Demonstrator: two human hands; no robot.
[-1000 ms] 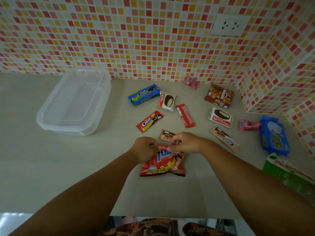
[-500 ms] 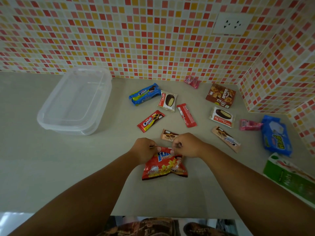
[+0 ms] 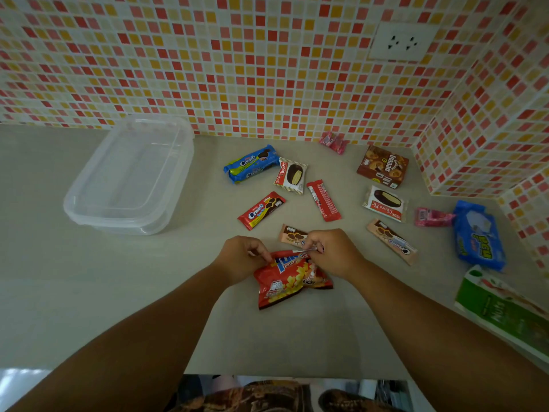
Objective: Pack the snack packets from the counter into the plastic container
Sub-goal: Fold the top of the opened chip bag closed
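Low in the middle of the frame, the left hand [image 3: 242, 258] and right hand [image 3: 329, 252] pinch the top edge of a red chip bag [image 3: 289, 281], which seems to rest on the counter [image 3: 89, 292]. Other packets lie scattered above and to the right, among them a red wafer bar [image 3: 323, 200] and a blue cookie pack [image 3: 251, 163]. At upper left sits the clear container [image 3: 127, 176], apparently with nothing in it.

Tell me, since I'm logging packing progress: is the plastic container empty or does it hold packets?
Empty. Through the clear plastic container only bare walls and counter show; every packet lies outside it.
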